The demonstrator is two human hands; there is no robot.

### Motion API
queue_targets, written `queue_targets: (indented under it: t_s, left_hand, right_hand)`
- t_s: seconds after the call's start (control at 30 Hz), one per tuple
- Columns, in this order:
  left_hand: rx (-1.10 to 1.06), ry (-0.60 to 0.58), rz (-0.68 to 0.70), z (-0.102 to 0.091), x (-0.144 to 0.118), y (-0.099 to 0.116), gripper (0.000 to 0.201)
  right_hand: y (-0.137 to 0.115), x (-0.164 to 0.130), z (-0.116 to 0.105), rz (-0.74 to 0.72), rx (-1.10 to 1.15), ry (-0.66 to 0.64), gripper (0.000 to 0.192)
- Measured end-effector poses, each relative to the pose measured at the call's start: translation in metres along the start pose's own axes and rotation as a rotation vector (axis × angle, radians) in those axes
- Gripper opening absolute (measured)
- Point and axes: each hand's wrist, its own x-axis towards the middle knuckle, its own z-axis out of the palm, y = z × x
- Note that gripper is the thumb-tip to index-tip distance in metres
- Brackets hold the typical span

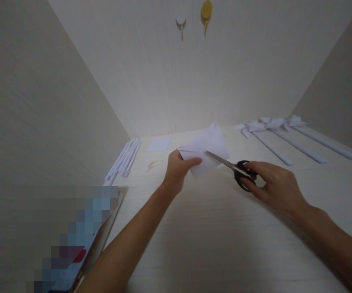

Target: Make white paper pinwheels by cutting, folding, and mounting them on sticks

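Over paper point(208, 148); scissors point(230, 167) pointing left

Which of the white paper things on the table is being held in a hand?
The folded sheet, pinched by the left hand; the scissors in the right hand reach it. The small square lies untouched.

Dim, soft light; wide-angle distortion, pixelated corner.
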Motion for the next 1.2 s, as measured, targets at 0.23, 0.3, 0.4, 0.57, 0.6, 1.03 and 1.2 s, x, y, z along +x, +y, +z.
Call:
queue_targets:
  t_s: [0.23, 0.3, 0.4, 0.57, 0.6, 1.03, 1.2]
  left_hand:
    - [-0.081, -0.031, -0.050, 0.003, -0.003, 0.004, 0.025]
    - [-0.080, -0.038, -0.068, 0.004, -0.003, 0.004, 0.024]
    - [-0.061, -0.048, -0.083, 0.003, -0.003, 0.004, 0.022]
    - [-0.014, -0.062, -0.047, 0.002, -0.004, 0.004, 0.021]
    - [-0.005, -0.058, -0.044, 0.002, -0.004, 0.004, 0.021]
    - [0.025, -0.004, -0.068, 0.003, -0.005, 0.010, 0.022]
    - [0.043, 0.027, -0.074, 0.003, -0.004, 0.010, 0.022]
  right_hand:
    - [0.003, 0.001, 0.000, -0.015, -0.051, -0.002, 0.020]
    - [0.003, 0.002, 0.000, -0.024, -0.067, 0.000, 0.019]
    - [0.002, 0.002, -0.002, -0.042, -0.112, 0.007, 0.019]
    - [0.000, 0.002, -0.006, -0.081, -0.220, 0.017, 0.023]
    - [-0.001, 0.002, -0.007, -0.086, -0.242, 0.020, 0.023]
    - [-0.008, 0.003, -0.011, -0.080, -0.395, -0.025, 0.023]
    - [-0.009, 0.003, -0.010, -0.085, -0.399, -0.046, 0.022]
